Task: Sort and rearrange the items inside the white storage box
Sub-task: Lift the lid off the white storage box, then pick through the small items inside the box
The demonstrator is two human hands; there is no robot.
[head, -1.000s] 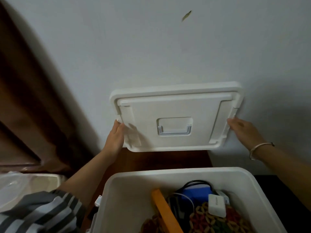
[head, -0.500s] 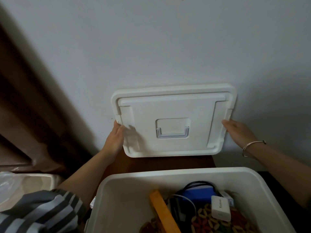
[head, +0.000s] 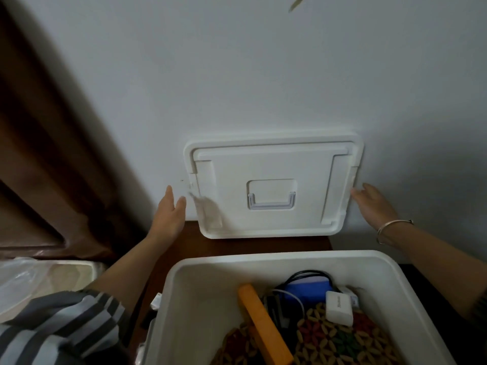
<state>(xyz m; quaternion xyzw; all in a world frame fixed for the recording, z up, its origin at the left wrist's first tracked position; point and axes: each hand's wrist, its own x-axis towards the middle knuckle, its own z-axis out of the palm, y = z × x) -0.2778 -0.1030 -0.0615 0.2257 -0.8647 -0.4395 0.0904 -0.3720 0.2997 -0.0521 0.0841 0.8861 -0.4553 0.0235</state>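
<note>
"Two hands are flanking the lid [head: 271, 185]. Is either one gripping it?" the desk is asking.

"Neither, plainly. The left hand [head: 168, 217] is hovering just beside the lid's left edge, fingers straight and together, a sliver of wall [head: 263, 75] showing between. The right hand [head: 374, 204], a bracelet [head: 392, 225] on its wrist, is reaching to the right edge with fingers loosely extended. Blur is hiding whether the tips are touching."

"And the lid itself?"

"It is standing upright at the table's [head: 237, 243] back edge, against the wall, handle side facing out."

"Where is the box sitting?"

"The box [head: 184, 285] is standing open at the table's front, nearest the camera. An orange bar [head: 263, 325] is lying aslant through its middle. A blue pack [head: 308, 291] and a black cable [head: 305, 273] are sitting by its back wall, a white charger [head: 338, 308] toward the back right corner. A woven mat [head: 342, 343] is filling the front right."
</note>
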